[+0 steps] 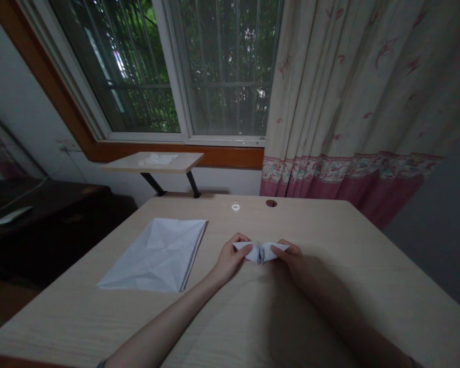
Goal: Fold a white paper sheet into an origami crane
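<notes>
Between my two hands is a small folded piece of white paper (267, 251), raised a little over the table, with a pointed end on each side and a dark crease or gap down its middle. My left hand (234, 254) pinches its left wing, thumb on top and fingers behind. At the right wing, my right hand (291, 255) grips the same way, thumb in front. The fingers behind the paper are partly hidden. To the left of my left hand lies a stack of creased white paper sheets (157, 255).
The light wooden table (222, 327) has a round cable hole (271, 203) and a small white ring-shaped spot (235, 207) near its back edge. A raised shelf (126, 162) bears some white paper (159, 159). Behind are a window and a floral curtain (329, 102); a dark desk (61, 204) stands left.
</notes>
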The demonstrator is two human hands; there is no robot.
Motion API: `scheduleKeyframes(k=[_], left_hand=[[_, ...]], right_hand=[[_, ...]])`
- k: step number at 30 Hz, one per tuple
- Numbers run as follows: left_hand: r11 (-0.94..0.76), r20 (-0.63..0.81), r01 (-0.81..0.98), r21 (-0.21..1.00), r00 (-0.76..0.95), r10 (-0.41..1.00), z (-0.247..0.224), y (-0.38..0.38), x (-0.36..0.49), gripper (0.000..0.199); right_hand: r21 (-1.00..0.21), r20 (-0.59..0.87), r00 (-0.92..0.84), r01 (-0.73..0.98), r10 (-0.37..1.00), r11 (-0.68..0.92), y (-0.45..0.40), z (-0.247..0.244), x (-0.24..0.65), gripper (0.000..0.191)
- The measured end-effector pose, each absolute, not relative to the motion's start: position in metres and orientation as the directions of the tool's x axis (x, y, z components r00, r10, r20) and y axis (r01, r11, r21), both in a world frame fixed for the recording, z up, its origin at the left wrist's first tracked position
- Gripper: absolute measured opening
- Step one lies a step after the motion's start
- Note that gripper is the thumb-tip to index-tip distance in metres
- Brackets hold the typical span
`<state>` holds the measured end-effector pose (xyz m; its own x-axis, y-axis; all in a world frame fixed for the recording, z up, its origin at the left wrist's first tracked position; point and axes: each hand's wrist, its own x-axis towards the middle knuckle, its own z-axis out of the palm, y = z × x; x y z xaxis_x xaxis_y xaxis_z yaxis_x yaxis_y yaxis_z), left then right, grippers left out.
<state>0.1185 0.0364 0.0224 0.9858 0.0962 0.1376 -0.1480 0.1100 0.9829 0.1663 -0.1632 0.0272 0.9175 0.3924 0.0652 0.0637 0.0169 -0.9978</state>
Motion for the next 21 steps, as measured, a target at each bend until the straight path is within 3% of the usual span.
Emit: scheduleKeyframes(k=[5,11,21], left_hand=[[0.124,0.139,-0.169,0.978,0.966,0.218,0.024,0.037,0.122,0.036],[0.118,0.16,-0.205,0.972,0.937,0.31,0.019,0.045,0.126,0.042],[-0.061,0.231,-0.224,0.973,0.899,0.373,0.022,0.054,0.128,0.029]], right_hand=[[-0.998,0.037,0.917,0.016,0.396,0.058,-0.164,0.032,0.17,0.036],[-0.993,0.097,0.919,0.117,0.382,-0.03,-0.168,0.032,0.182,0.038],[-0.991,0.046,0.944,0.084,0.328,-0.102,-0.174,0.021,0.197,0.044]])
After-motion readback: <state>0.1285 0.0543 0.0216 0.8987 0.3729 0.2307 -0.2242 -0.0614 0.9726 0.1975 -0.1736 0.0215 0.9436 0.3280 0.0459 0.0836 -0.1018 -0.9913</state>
